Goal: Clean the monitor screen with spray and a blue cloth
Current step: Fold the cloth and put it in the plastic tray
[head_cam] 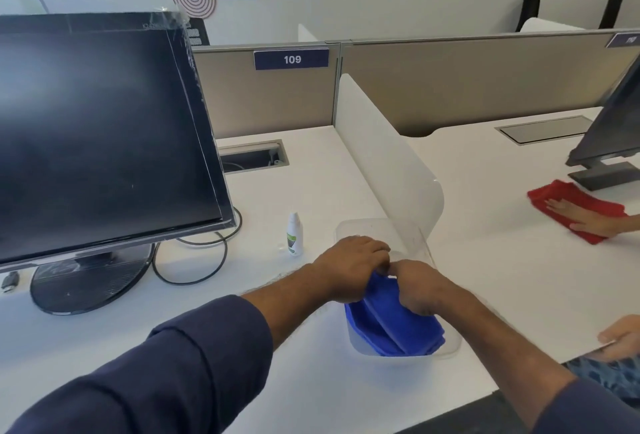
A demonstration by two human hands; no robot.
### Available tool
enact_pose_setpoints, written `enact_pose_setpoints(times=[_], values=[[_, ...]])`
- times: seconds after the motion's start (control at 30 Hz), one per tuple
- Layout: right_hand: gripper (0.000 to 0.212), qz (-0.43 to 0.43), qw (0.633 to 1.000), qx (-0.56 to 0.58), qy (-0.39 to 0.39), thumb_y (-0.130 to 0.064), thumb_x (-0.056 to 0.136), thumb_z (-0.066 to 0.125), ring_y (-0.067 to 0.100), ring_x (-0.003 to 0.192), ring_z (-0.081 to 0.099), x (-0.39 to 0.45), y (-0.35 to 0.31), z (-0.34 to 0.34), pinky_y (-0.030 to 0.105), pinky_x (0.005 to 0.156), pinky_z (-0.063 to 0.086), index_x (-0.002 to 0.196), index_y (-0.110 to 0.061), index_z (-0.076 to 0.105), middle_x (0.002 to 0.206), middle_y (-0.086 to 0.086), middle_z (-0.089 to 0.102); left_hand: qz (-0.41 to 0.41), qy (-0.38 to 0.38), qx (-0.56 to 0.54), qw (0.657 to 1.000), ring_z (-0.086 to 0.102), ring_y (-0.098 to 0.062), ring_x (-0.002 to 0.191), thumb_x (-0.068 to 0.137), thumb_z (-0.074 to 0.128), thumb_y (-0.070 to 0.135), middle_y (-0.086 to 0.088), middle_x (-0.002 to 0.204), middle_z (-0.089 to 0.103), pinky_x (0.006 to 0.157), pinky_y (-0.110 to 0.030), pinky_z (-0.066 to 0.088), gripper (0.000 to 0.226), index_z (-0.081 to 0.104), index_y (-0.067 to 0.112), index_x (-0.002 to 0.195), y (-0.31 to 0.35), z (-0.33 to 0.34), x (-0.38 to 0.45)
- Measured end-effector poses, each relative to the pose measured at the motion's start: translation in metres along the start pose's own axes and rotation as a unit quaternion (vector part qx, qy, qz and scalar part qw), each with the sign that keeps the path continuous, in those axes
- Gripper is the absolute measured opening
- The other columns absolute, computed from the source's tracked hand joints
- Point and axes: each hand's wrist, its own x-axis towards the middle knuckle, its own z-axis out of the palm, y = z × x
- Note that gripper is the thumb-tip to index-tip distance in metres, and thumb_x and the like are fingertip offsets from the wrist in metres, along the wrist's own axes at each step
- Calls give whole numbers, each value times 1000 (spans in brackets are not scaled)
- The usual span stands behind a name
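Note:
A dark monitor (100, 136) stands on the left of the white desk, its screen off and plastic film on its edges. A small white spray bottle (294, 234) stands upright to the right of the monitor's base. A folded blue cloth (398, 326) lies in a clear plastic tray (360, 343) near the desk's front edge. My left hand (349, 262) grips the cloth's upper end from the left. My right hand (420, 286) grips the cloth from the right, fingers curled over it. Both hands are close together above the tray.
Black cables (194, 260) loop beside the monitor's round base (90, 288). A white divider panel (384, 156) splits the desk just behind the tray. On the right, another person's hand presses a red cloth (575, 210) near a second monitor (613, 143). A cable hatch (252, 156) is behind.

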Motion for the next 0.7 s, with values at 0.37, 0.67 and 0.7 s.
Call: enact_pose_setpoints(times=[0.37, 0.67, 0.7], values=[[70, -37, 994, 35, -99, -15, 80, 61, 20, 99, 62, -26, 1, 2, 33, 85, 54, 141, -41, 38, 119, -2, 62, -53, -149, 166, 973, 51, -22, 106, 88, 48, 27, 4, 101, 64, 114, -44, 23, 28, 70, 29, 106, 3, 6, 4], [62, -48, 994, -81, -59, -23, 86, 64, 26, 109, 58, -24, 3, 26, 30, 85, 46, 143, -25, 38, 124, 5, 57, -44, -222, 210, 951, 45, -21, 119, 78, 63, 40, 11, 111, 65, 113, -55, 10, 52, 56, 42, 130, 3, 7, 7], [61, -48, 994, -89, -52, -28, 87, 65, 26, 109, 58, -25, 2, 28, 30, 85, 45, 142, -24, 39, 123, 6, 56, -52, -227, 219, 948, 46, -20, 113, 78, 63, 39, 11, 103, 64, 112, -55, 12, 49, 58, 41, 126, 5, 6, 7]])
